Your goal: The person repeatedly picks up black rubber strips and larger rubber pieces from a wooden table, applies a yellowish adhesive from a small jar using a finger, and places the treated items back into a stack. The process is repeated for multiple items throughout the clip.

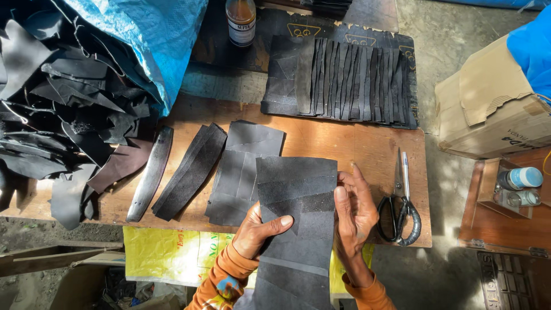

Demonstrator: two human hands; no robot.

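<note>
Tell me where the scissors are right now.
In the head view, the scissors lie on the wooden board, near its right edge, just right of the right hand, which holds a stack of black leather pieces together with the left hand.

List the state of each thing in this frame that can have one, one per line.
Left hand: gripping the black leather sheet, thumb on top.
Right hand: holding the sheet's right edge.
Black leather sheet: held flat, overhanging the workboard edge.
Scissors: closed, lying on the wooden workboard.
Brown bottle: upright, cap out of view.
Cut strips: laid side by side, overlapping.
Cardboard box: flaps torn, partly open.
Blue-capped bottle: lying on its side, capped.
</note>
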